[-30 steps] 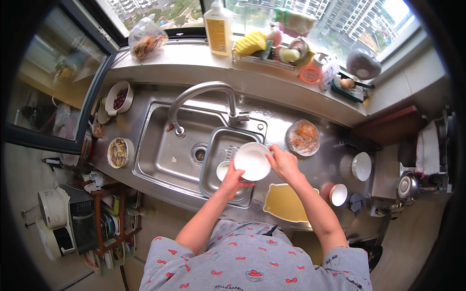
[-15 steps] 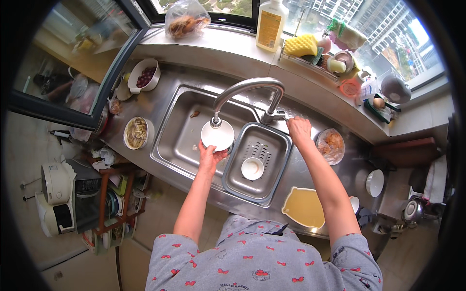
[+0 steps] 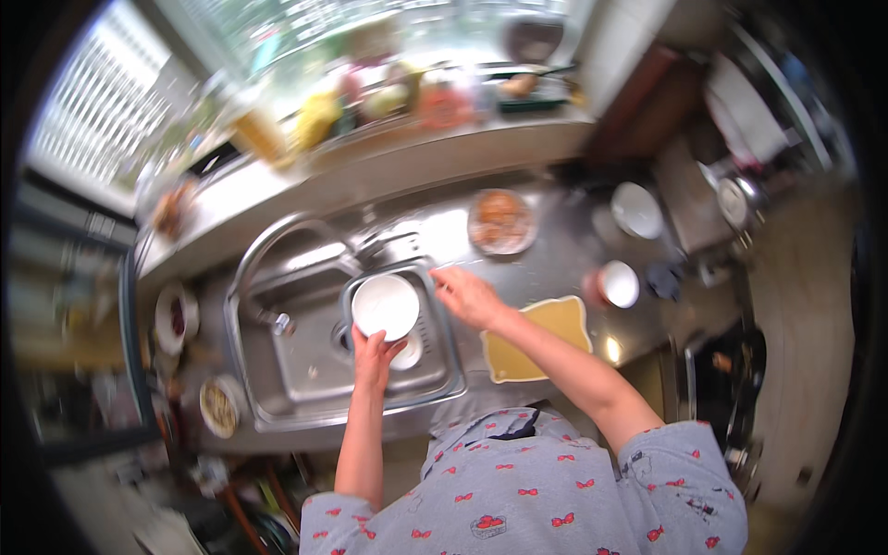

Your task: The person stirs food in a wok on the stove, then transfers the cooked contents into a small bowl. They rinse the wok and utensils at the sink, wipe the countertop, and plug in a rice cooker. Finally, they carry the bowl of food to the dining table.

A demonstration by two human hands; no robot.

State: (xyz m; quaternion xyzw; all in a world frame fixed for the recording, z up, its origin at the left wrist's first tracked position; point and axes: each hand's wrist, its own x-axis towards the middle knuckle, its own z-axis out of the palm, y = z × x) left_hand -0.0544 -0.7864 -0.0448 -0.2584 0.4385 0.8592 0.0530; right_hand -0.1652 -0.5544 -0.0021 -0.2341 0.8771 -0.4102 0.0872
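Over the steel sink (image 3: 305, 370), the left hand (image 3: 373, 356) grips a white bowl (image 3: 386, 306) by its lower edge, while the right hand (image 3: 469, 296) hovers open-fingered, holding nothing, beside a yellow mat (image 3: 536, 340), with a blurred yellow bottle (image 3: 262, 137) on the windowsill.

sink (image 3: 305, 370): brushed steel, dull sheen | tap (image 3: 277, 242): polished metal, glossy | counter (image 3: 555, 259): steel, smooth, reflective | bowl (image 3: 386, 307): white, smooth, glazed look, likely ceramic | mat (image 3: 536, 342): yellow, matt, material unclear | cup (image 3: 618, 283): glossy white inside | sleeves (image 3: 555, 490): soft printed cloth, matt
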